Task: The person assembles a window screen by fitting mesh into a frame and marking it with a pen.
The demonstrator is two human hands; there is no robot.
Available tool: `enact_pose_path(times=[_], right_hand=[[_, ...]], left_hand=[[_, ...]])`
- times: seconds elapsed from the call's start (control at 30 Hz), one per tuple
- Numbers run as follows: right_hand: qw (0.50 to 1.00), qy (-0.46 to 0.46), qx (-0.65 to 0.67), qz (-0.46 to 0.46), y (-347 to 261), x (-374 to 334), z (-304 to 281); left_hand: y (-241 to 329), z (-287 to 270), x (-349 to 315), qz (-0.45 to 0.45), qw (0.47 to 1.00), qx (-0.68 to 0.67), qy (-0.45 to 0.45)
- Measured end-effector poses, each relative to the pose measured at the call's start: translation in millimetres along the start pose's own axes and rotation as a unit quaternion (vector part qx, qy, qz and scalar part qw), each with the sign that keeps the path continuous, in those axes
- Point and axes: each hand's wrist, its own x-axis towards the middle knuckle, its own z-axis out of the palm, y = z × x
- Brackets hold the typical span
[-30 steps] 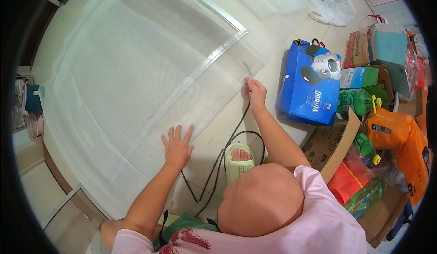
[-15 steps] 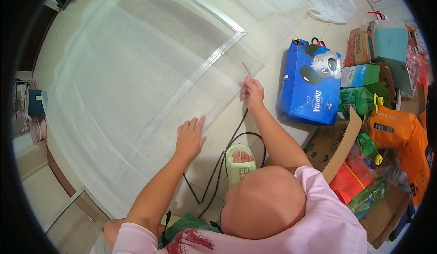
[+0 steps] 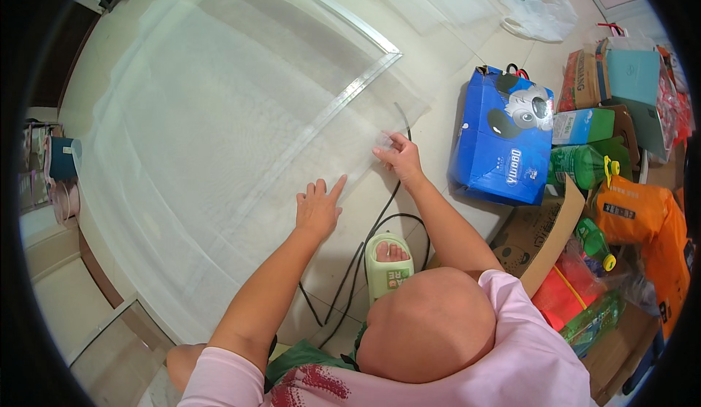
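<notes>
A sheer white mesh [image 3: 182, 137] lies spread over a silvery metal screen frame [image 3: 349, 93] on the floor, its edge reaching past the frame's near side. My right hand [image 3: 403, 162] pinches that loose edge between thumb and fingers, lifting a small fold. Just left of it, my left hand [image 3: 318, 210] rests on the mesh border with fingers apart, the index finger stretched forward. A thin black cord [image 3: 385, 213] runs in loops on the tiles; one end passes under the right hand and pokes out beyond it.
Right of my arm stands a blue carton [image 3: 504, 137]. Behind it are boxes, green bottles [image 3: 577, 164] and an orange bag [image 3: 635, 206]. A white plastic bag [image 3: 537, 2] lies at the far right. My foot in a pale green slipper [image 3: 387, 261] is beside the cord.
My right hand has left the cord's end and come slightly nearer, onto the mesh edge. My left hand has slid right and a little forward, with its index finger now extended.
</notes>
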Motion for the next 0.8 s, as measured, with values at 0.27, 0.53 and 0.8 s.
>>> enact_pose_path(times=[0.27,0.53,0.8], right_hand=[[0.997,0.047,0.004,0.062,8.7,13.7,-1.7],[0.981,0.131,-0.129,0.056,30.2,6.4,18.7],[0.989,0.037,-0.131,0.056,22.1,13.7,65.5]], left_hand=[[-0.8,15.2,-15.3,0.061,0.996,-0.038,0.045],[-13.8,21.9,-27.7,0.007,0.999,0.038,0.020],[-74.1,1.0,-29.1,-0.027,0.992,0.097,0.076]])
